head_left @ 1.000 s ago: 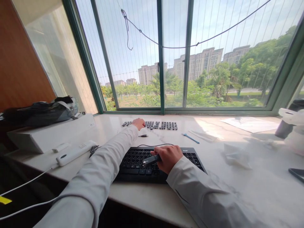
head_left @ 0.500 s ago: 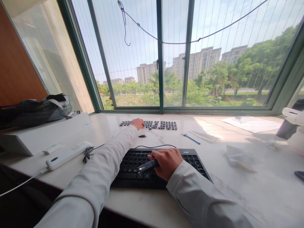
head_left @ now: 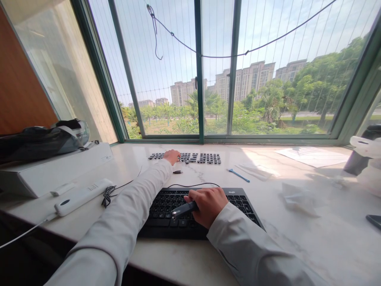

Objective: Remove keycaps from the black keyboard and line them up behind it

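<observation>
A black keyboard (head_left: 166, 222) with its keycaps off across much of the visible area lies in front of me. Over it, my right hand (head_left: 209, 205) is wrapped round a black stick-like tool (head_left: 184, 209) with a pale, shiny tip that points left. Farther off, loose dark keycaps (head_left: 210, 158) lie in rows on the marble surface. My left hand (head_left: 172, 156) is stretched out to the left part of these rows, fingers curled down among the keycaps. Its fingertips are mostly hidden, so whatever they pinch does not show.
Behind the keyboard lie a cable plug (head_left: 177, 172) and a blue tool (head_left: 239, 175). At left are a white power strip (head_left: 83, 198), a bundled cable (head_left: 107, 195) and a white box (head_left: 56, 171). Clear plastic (head_left: 299, 198) and paper (head_left: 312, 156) lie at right.
The view has shifted very slightly. Both hands keep nearly the same places: the left at the keycap rows, the right with the black tool over the keyboard.
</observation>
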`<state>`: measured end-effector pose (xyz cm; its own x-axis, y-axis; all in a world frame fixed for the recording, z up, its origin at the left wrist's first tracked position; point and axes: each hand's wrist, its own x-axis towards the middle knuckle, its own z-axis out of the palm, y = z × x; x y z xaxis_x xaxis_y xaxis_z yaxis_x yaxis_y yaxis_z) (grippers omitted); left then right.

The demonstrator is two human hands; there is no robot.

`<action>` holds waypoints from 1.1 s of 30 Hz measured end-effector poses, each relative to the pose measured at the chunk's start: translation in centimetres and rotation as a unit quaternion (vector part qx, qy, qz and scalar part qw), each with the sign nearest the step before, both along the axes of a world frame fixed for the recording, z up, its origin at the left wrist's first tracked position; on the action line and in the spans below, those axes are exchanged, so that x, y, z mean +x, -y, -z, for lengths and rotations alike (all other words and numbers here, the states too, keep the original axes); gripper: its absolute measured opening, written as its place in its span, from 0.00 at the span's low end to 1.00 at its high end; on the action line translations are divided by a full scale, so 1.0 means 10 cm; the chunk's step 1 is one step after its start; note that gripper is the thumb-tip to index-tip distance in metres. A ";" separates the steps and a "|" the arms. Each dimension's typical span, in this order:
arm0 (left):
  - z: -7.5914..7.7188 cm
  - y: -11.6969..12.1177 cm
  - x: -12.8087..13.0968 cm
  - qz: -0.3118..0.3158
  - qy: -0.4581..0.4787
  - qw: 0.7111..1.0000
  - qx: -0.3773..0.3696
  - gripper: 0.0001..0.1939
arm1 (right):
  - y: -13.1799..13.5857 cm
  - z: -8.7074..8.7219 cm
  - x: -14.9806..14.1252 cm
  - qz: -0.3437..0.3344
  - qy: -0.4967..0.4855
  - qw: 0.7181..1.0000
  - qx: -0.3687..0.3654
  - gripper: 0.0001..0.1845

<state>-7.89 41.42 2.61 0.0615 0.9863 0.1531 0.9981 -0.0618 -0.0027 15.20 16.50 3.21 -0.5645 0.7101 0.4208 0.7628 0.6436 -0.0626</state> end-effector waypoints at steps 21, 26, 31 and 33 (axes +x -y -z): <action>-0.36 0.38 0.13 -0.012 -0.015 0.999 0.034 0.16 | -0.05 -0.01 0.05 0.044 0.011 0.999 0.000 0.13; -0.69 0.75 0.27 0.008 -0.023 0.997 0.078 0.15 | -0.04 -0.06 0.06 0.070 0.008 0.998 0.005 0.14; -0.90 1.35 0.36 0.002 -0.009 0.990 0.144 0.28 | -0.04 -0.08 0.08 0.113 0.014 0.994 0.005 0.15; -0.88 1.64 0.35 -0.015 0.017 0.985 0.174 0.27 | -0.06 -0.08 0.09 0.125 0.021 0.992 0.006 0.15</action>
